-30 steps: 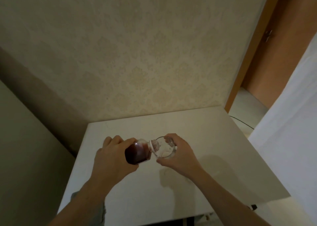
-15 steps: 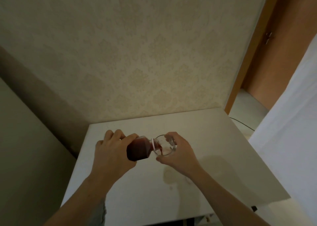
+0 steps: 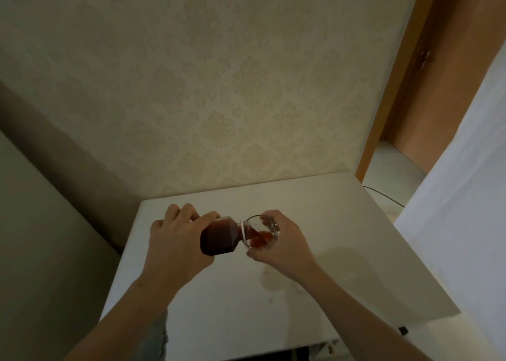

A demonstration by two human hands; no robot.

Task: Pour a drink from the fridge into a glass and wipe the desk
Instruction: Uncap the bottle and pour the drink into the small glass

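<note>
My left hand [image 3: 175,240] grips a small bottle [image 3: 219,236] of dark red drink, tipped on its side with its mouth over the rim of a clear glass [image 3: 261,233]. Red liquid runs from the bottle and pools in the bottom of the glass. My right hand [image 3: 282,244] wraps around the glass from the right and holds it just above the white desk [image 3: 342,237]. A faint wet stain [image 3: 273,278] marks the desk below the glass.
A patterned beige wall rises behind the desk. A dark gap lies to the desk's left. On the right are a wooden door frame [image 3: 388,92], a white panel [image 3: 465,196] and a black cable [image 3: 383,193] on the floor.
The bottle has tipped further and red drink now flows into the glass, which was empty a second ago. Both hands stay in nearly the same spot.
</note>
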